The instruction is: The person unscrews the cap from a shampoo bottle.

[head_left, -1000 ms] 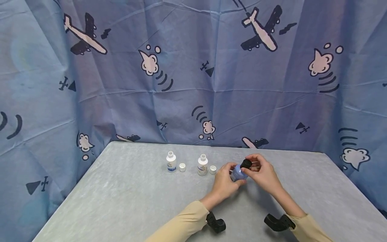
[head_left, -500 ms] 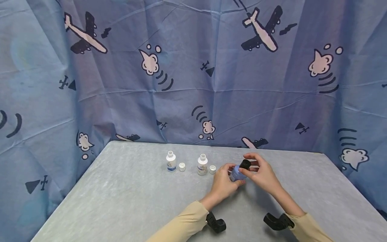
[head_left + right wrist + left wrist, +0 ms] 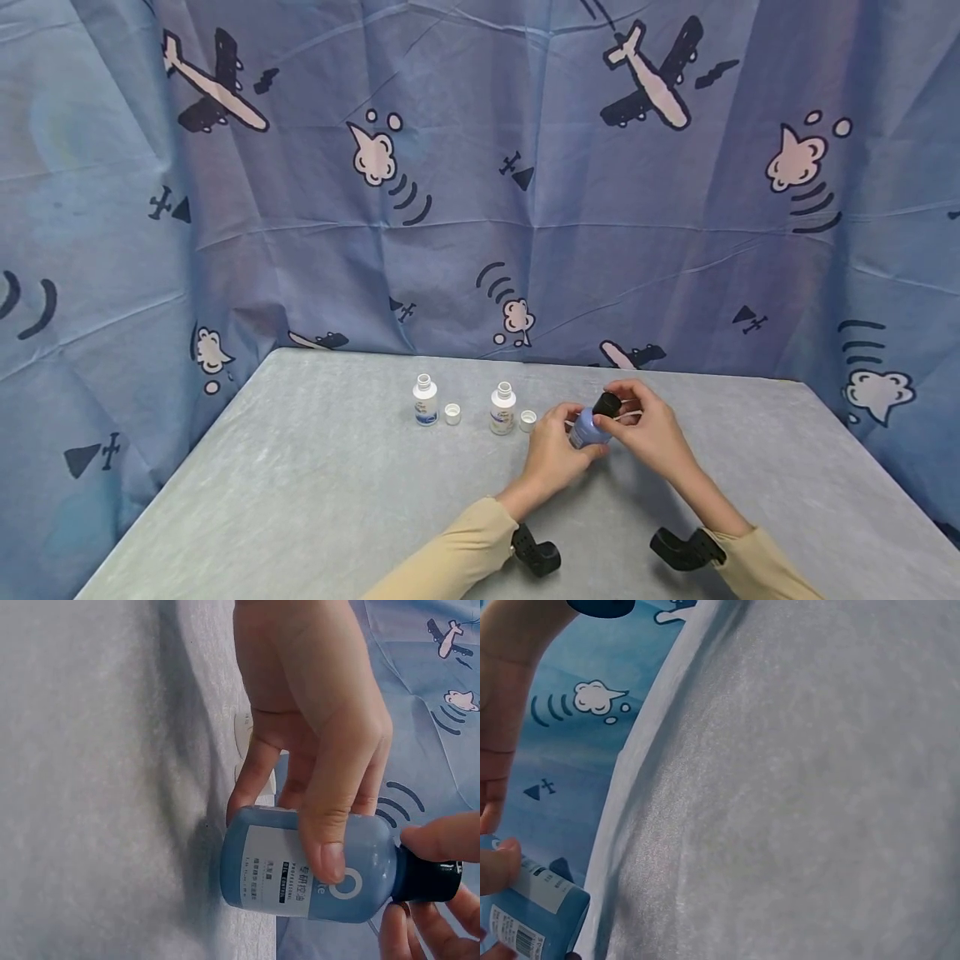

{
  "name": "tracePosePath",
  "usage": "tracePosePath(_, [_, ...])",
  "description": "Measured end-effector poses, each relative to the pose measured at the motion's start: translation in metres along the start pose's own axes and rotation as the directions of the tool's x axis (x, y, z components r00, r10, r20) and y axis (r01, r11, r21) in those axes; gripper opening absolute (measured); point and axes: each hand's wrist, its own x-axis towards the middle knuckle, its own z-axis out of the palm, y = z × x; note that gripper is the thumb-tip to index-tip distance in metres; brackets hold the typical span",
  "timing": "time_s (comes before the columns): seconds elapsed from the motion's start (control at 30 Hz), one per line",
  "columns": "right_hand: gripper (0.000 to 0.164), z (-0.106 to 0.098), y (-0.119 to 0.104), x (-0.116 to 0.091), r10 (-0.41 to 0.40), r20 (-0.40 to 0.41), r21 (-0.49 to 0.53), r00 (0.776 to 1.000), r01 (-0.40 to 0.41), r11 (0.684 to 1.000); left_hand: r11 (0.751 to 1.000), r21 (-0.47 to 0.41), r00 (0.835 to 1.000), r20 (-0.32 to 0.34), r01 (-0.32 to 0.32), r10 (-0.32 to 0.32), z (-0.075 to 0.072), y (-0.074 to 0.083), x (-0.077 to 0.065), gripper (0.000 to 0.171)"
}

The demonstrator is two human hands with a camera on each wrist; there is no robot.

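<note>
A blue bottle (image 3: 588,428) with a white label and a black cap (image 3: 608,405) is held tilted above the right half of the table. My left hand (image 3: 553,456) grips its body, thumb across the label side. At the cap, the thumb and fingers of my right hand (image 3: 657,437) pinch the black sides. The right wrist view brings the label of the bottle (image 3: 352,900) and the cap (image 3: 433,880) close, the cap seated on the neck. Only the lower end of the bottle (image 3: 555,907) shows in the left wrist view.
Left of my hands stand two uncapped white bottles (image 3: 425,402), (image 3: 502,410), each with a white cap (image 3: 452,414), (image 3: 528,421) lying to its right. A pale cloth covers the table (image 3: 300,467). Behind it hangs a blue curtain (image 3: 450,208) with airplane prints.
Both hands stay almost in place around the blue bottle. My right fingers shift slightly on the cap, and the right wrist drifts a little to the left.
</note>
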Motion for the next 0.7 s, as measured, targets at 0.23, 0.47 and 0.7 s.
tracePosePath(0.23, [0.043, 0.0027, 0.0016, 0.0, -0.127, -0.014, 0.045, 0.992, 0.128, 0.991, 1.0, 0.007, 1.0, 0.004, -0.007, 0.007, -0.0007, -0.0006, -0.0004, 0.05])
tracePosePath(0.47, [0.048, 0.0049, 0.0043, 0.0014, -0.161, -0.012, 0.041, 0.987, 0.162, 0.986, 1.0, 0.014, 0.999, -0.029, 0.023, -0.023, -0.0009, 0.0, -0.0013, 0.051])
tracePosePath(0.7, [0.054, 0.0059, 0.0035, 0.0038, -0.015, -0.017, -0.011, 1.0, 0.015, 1.0, 0.997, 0.064, 0.996, -0.079, 0.039, -0.034, -0.0009, 0.0013, 0.0009, 0.051])
